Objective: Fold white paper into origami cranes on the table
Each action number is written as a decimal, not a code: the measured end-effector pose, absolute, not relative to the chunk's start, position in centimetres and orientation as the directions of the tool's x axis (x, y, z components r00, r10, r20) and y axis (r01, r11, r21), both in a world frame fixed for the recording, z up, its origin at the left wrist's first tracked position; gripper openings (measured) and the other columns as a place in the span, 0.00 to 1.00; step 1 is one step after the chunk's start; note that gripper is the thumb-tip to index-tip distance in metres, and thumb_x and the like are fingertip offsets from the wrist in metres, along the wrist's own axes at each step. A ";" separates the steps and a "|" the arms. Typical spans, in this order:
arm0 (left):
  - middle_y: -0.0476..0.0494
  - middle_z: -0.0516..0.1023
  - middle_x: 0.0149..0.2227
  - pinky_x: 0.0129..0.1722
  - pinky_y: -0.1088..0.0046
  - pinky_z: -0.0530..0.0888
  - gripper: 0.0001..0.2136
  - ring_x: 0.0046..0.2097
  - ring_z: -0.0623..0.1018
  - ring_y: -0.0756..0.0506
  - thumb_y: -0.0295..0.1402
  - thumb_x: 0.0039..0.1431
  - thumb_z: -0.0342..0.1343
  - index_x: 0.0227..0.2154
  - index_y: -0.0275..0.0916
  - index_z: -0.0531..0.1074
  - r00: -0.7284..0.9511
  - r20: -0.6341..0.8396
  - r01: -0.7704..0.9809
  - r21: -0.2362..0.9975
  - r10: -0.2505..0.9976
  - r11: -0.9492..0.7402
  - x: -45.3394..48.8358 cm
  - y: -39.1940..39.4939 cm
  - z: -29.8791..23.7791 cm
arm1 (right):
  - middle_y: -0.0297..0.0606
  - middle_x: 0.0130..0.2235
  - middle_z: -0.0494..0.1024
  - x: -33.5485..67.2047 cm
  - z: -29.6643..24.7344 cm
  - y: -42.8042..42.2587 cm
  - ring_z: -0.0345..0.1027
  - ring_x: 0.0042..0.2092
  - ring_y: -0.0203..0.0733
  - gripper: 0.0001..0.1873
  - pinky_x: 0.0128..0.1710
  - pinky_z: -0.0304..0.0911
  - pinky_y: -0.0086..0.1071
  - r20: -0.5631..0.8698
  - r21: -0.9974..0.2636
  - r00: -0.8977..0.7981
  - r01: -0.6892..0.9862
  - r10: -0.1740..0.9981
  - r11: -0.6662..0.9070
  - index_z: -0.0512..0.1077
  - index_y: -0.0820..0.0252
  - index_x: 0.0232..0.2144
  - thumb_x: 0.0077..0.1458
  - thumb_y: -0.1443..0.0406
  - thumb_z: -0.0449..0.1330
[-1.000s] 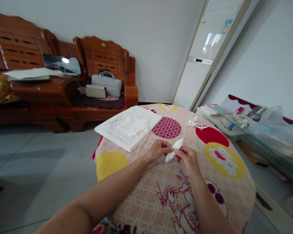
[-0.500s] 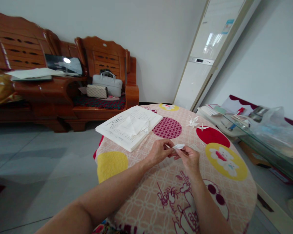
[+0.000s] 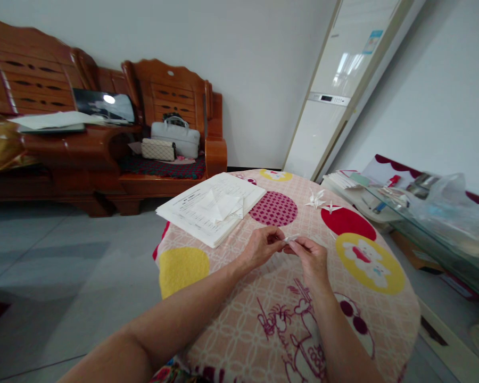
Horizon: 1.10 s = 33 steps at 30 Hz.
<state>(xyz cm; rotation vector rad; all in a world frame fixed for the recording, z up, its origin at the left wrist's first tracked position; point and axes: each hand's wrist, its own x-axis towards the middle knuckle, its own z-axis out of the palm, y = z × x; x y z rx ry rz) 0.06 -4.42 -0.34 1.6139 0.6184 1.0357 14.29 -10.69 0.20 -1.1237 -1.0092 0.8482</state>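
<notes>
A small piece of folded white paper is pinched between my two hands above the cloth-covered round table. My left hand grips its left end with thumb and fingers. On the other side, my right hand holds it, fingertips close to those of the left. The fingers hide much of the paper. Beyond my hands lie white folded paper cranes, with one smaller crane at the edge of a red circle on the cloth.
Left of my hands lies a stack of printed sheets with white paper squares on top. A glass shelf with a plastic bag runs along the right. A wooden chair holding bags stands behind the table.
The folded paper has turned between my fingers and shows a narrower, thinner shape. My right fingertips have shifted slightly left, closer to the left hand.
</notes>
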 end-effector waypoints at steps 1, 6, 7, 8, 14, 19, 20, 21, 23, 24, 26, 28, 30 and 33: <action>0.47 0.73 0.23 0.25 0.80 0.65 0.08 0.26 0.72 0.52 0.33 0.52 0.61 0.28 0.33 0.72 0.484 0.301 -0.107 0.952 0.821 -0.286 0.1 -4.4 -0.3 | 0.35 0.27 0.80 14.2 0.2 -10.6 0.74 0.29 0.41 0.08 0.34 0.72 0.36 0.200 -0.970 0.347 -0.059 0.916 0.234 0.78 0.61 0.27 0.45 0.62 0.67; 0.47 0.74 0.24 0.26 0.79 0.67 0.07 0.26 0.73 0.51 0.32 0.50 0.61 0.26 0.32 0.73 0.447 0.267 -0.092 0.963 0.853 -0.254 0.3 -4.4 -0.1 | 0.34 0.25 0.79 14.1 -0.2 -10.4 0.73 0.27 0.40 0.07 0.33 0.71 0.36 0.184 -0.965 0.411 -0.100 0.893 0.244 0.78 0.60 0.25 0.43 0.62 0.69; 0.47 0.74 0.23 0.26 0.79 0.68 0.07 0.26 0.74 0.51 0.32 0.49 0.60 0.25 0.32 0.73 0.434 0.257 -0.093 0.966 0.863 -0.241 0.3 -4.4 -0.1 | 0.33 0.25 0.79 14.0 -0.2 -10.4 0.72 0.27 0.40 0.07 0.33 0.71 0.36 0.180 -0.963 0.415 -0.109 0.892 0.245 0.77 0.60 0.25 0.43 0.63 0.69; 0.47 0.74 0.23 0.27 0.78 0.68 0.06 0.26 0.74 0.51 0.31 0.49 0.60 0.24 0.32 0.73 0.420 0.243 -0.092 0.970 0.874 -0.225 0.4 -4.5 0.0 | 0.33 0.25 0.79 14.0 -0.3 -10.4 0.72 0.27 0.40 0.06 0.33 0.71 0.36 0.175 -0.962 0.418 -0.120 0.891 0.246 0.77 0.60 0.24 0.43 0.63 0.69; 0.47 0.74 0.22 0.27 0.77 0.68 0.07 0.26 0.73 0.50 0.31 0.48 0.58 0.21 0.32 0.73 0.382 0.173 -0.096 0.984 0.908 -0.147 0.7 -4.6 0.0 | 0.32 0.24 0.77 13.3 0.0 -10.3 0.71 0.26 0.40 0.05 0.32 0.71 0.36 0.147 -0.951 0.467 -0.177 0.872 0.255 0.75 0.60 0.22 0.40 0.66 0.68; 0.49 0.72 0.20 0.24 0.78 0.65 0.06 0.24 0.71 0.52 0.29 0.45 0.58 0.19 0.32 0.71 0.335 0.191 -0.084 0.981 0.923 -0.172 0.9 -4.7 0.1 | 0.31 0.22 0.75 12.8 0.2 -10.2 0.70 0.25 0.38 0.06 0.32 0.71 0.36 0.110 -0.940 0.500 -0.230 0.859 0.254 0.74 0.59 0.21 0.37 0.67 0.68; 0.49 0.72 0.20 0.24 0.79 0.65 0.05 0.24 0.70 0.52 0.29 0.45 0.58 0.18 0.33 0.71 0.328 0.195 -0.079 0.981 0.924 -0.179 0.9 -4.7 0.2 | 0.31 0.22 0.75 12.8 0.2 -10.2 0.70 0.25 0.38 0.06 0.32 0.71 0.36 0.105 -0.937 0.502 -0.239 0.859 0.254 0.74 0.60 0.20 0.37 0.68 0.68; 0.49 0.72 0.20 0.24 0.79 0.65 0.05 0.24 0.70 0.52 0.28 0.44 0.58 0.18 0.33 0.71 0.322 0.199 -0.079 0.980 0.926 -0.184 0.9 -4.8 0.2 | 0.31 0.22 0.75 12.7 0.2 -10.1 0.69 0.25 0.38 0.06 0.32 0.71 0.36 0.100 -0.936 0.505 -0.245 0.858 0.253 0.74 0.60 0.20 0.36 0.68 0.68; 0.49 0.72 0.20 0.24 0.79 0.66 0.04 0.24 0.71 0.52 0.28 0.43 0.58 0.19 0.32 0.71 0.312 0.203 -0.089 0.979 0.928 -0.184 1.0 -4.9 0.3 | 0.31 0.22 0.75 12.7 0.1 -10.1 0.69 0.25 0.38 0.06 0.32 0.71 0.36 0.095 -0.935 0.512 -0.248 0.853 0.253 0.73 0.60 0.20 0.36 0.68 0.68; 0.49 0.72 0.20 0.24 0.79 0.66 0.03 0.24 0.71 0.52 0.27 0.43 0.58 0.19 0.32 0.71 0.307 0.203 -0.095 0.979 0.930 -0.182 1.0 -4.9 0.2 | 0.31 0.22 0.75 12.8 0.0 -10.0 0.69 0.25 0.38 0.06 0.32 0.71 0.36 0.095 -0.936 0.515 -0.246 0.852 0.253 0.73 0.60 0.20 0.36 0.68 0.68; 0.49 0.72 0.21 0.24 0.79 0.66 0.03 0.24 0.71 0.52 0.27 0.43 0.59 0.20 0.32 0.71 0.294 0.204 -0.102 0.978 0.934 -0.182 1.1 -4.9 0.0 | 0.31 0.22 0.75 12.8 -0.2 -9.9 0.69 0.26 0.38 0.06 0.32 0.71 0.36 0.101 -0.939 0.519 -0.232 0.849 0.253 0.73 0.60 0.21 0.36 0.68 0.68; 0.49 0.72 0.21 0.25 0.80 0.67 0.03 0.24 0.71 0.53 0.27 0.42 0.59 0.19 0.33 0.71 0.280 0.210 -0.101 0.977 0.937 -0.189 1.2 -4.8 -0.2 | 0.30 0.22 0.74 12.9 -0.5 -9.8 0.69 0.26 0.37 0.07 0.31 0.70 0.34 0.117 -0.941 0.529 -0.211 0.840 0.264 0.73 0.61 0.21 0.36 0.68 0.68; 0.49 0.73 0.22 0.25 0.80 0.68 0.04 0.25 0.72 0.53 0.27 0.42 0.59 0.19 0.33 0.70 0.268 0.212 -0.105 0.976 0.940 -0.190 1.4 -4.8 -0.5 | 0.29 0.22 0.74 12.9 -0.7 -9.7 0.69 0.25 0.36 0.07 0.30 0.69 0.33 0.132 -0.942 0.545 -0.190 0.828 0.275 0.72 0.62 0.21 0.36 0.68 0.67; 0.49 0.73 0.22 0.26 0.78 0.71 0.03 0.26 0.74 0.51 0.26 0.41 0.59 0.20 0.33 0.69 0.276 0.187 -0.134 0.979 0.943 -0.155 1.5 -4.8 -0.8 | 0.29 0.21 0.74 12.8 -0.8 -9.6 0.69 0.24 0.36 0.08 0.29 0.69 0.32 0.129 -0.946 0.568 -0.175 0.813 0.272 0.72 0.62 0.23 0.35 0.69 0.67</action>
